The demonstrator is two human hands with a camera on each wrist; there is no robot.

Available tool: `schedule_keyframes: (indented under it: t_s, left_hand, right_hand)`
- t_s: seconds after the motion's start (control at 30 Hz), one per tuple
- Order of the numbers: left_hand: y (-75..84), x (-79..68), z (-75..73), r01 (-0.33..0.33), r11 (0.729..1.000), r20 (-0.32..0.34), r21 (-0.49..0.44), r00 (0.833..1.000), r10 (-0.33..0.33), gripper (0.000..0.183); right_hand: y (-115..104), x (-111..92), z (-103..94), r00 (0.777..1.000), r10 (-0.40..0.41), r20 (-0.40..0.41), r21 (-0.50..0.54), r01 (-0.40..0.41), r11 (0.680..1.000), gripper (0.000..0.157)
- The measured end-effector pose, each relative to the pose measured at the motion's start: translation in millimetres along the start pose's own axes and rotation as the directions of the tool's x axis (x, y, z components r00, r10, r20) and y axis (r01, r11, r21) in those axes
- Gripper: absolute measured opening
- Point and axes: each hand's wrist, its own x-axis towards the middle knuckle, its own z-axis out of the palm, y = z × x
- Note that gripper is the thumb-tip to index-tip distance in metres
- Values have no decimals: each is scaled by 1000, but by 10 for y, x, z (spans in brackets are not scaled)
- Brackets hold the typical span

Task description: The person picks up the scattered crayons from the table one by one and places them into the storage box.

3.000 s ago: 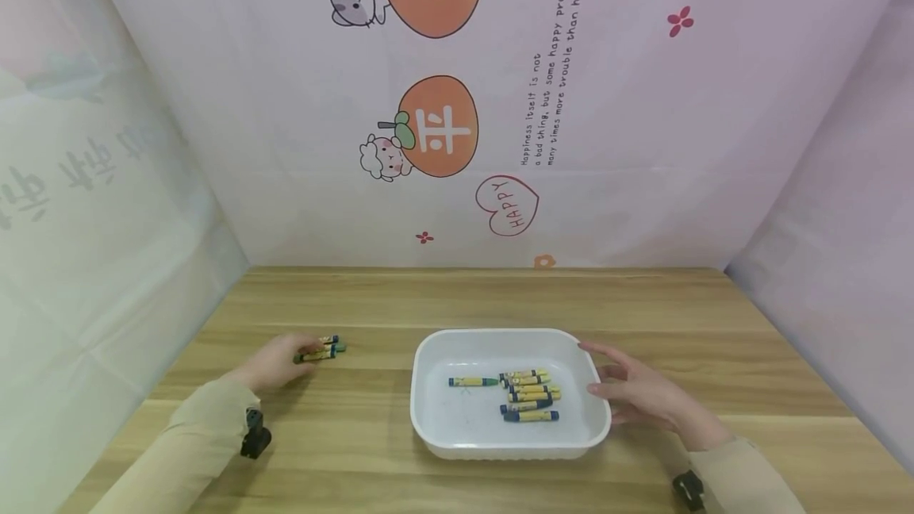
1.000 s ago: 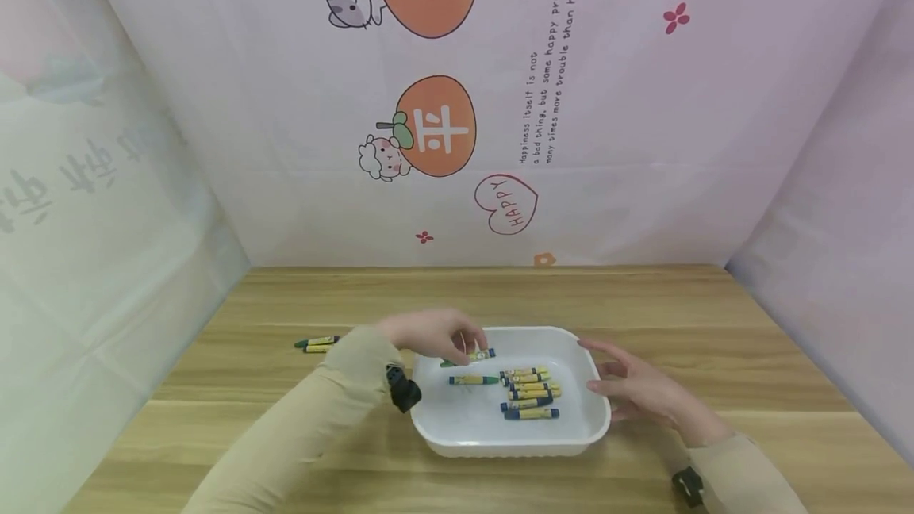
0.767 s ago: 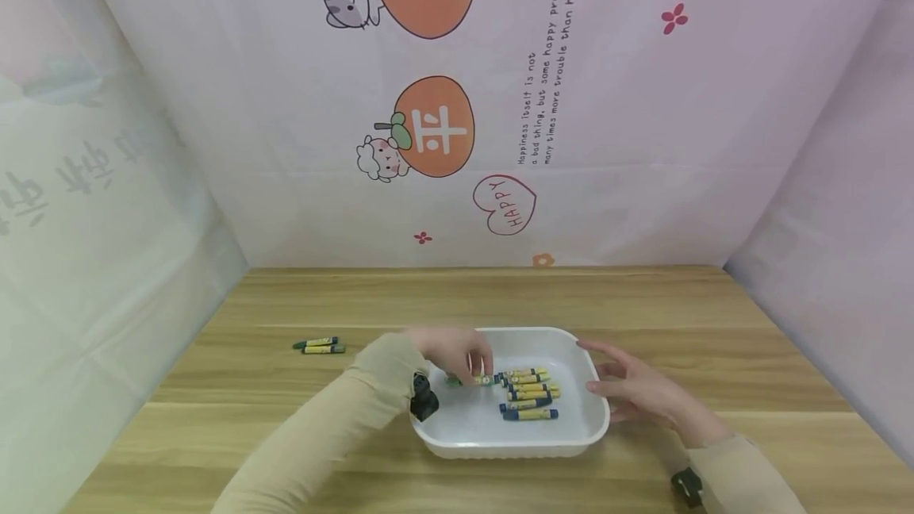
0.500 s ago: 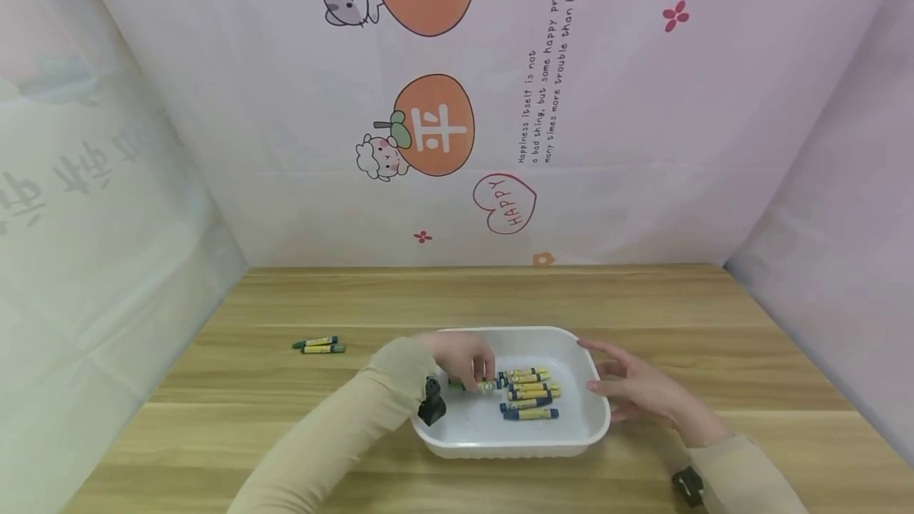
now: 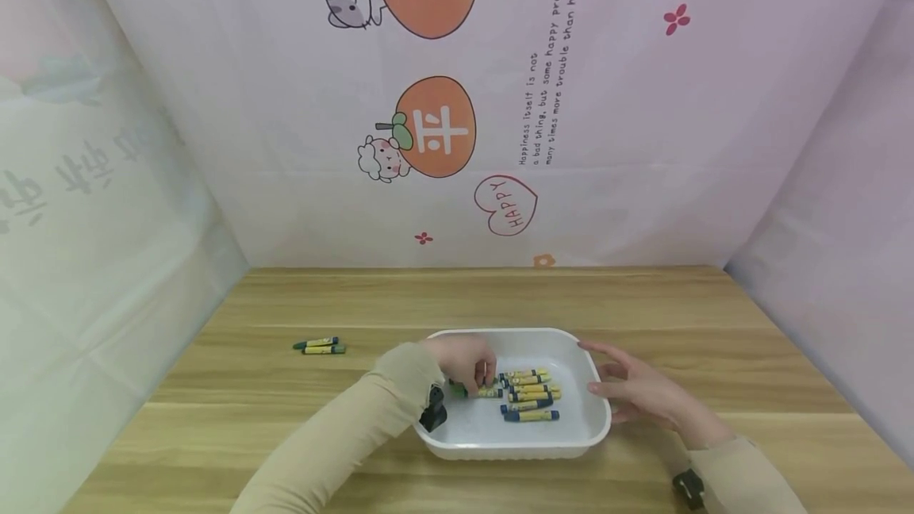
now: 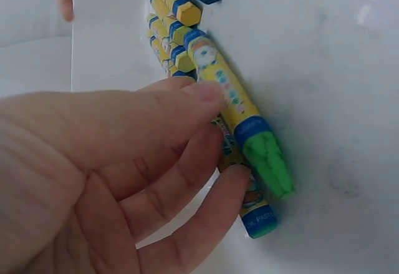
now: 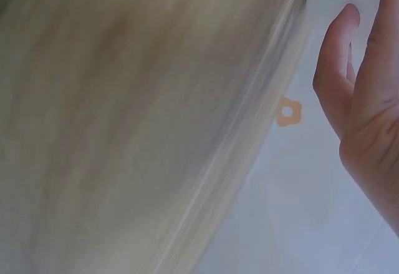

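Note:
My left hand point(image 5: 462, 359) is inside the white plastic tray point(image 5: 510, 447), low over its left half. Its thumb and fingers pinch a green oil pastel point(image 6: 227, 87) with a yellow-and-blue wrapper, seen close up in the left wrist view. Under the fingertips lies another oil pastel point(image 6: 259, 219) with a green end, partly hidden. Several more pastels point(image 5: 531, 395), yellow-tipped and dark blue, lie in a column to the right in the tray. My right hand point(image 5: 639, 391) touches the tray's right side with fingers extended; in the right wrist view its fingers look relaxed, with no pastel showing.
Two dark green pastels point(image 5: 317, 344) lie side by side on the wooden table point(image 5: 343, 300), left of the tray. A printed white cloth point(image 5: 607, 205) stands behind the table, with plain cloth walls at both sides.
My left hand has come from the pastels on the table at left into the tray, carrying a green pastel, then lowered it next to the one there. The right hand has stayed at the tray's side.

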Motion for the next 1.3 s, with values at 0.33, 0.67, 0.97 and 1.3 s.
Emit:
schedule_keyframes:
  t_s: [0.33, 0.67, 0.97, 1.3]
  left_hand:
    - [-37, -75, -103, -27, 1000, -51, -1, 998, 27, 16]
    - [-161, -264, -272, -126, 992, -134, 26, 983, 128, 14]
    - [-353, -557, -306, -153, 987, -203, -39, 969, 142, 15]
    - [-642, -715, -37, -228, 962, -379, -147, 912, 158, 20]
  right_hand:
    - [5, 1, 12, 1000, -4, 6, 2, 4, 1000, 82]
    - [-9, -5, 10, 1000, -5, 12, 3, 5, 1000, 82]
    - [-20, -7, 11, 1000, -8, 11, 4, 8, 1000, 82]
    - [-16, -9, 14, 1000, -7, 15, 11, 7, 1000, 82]
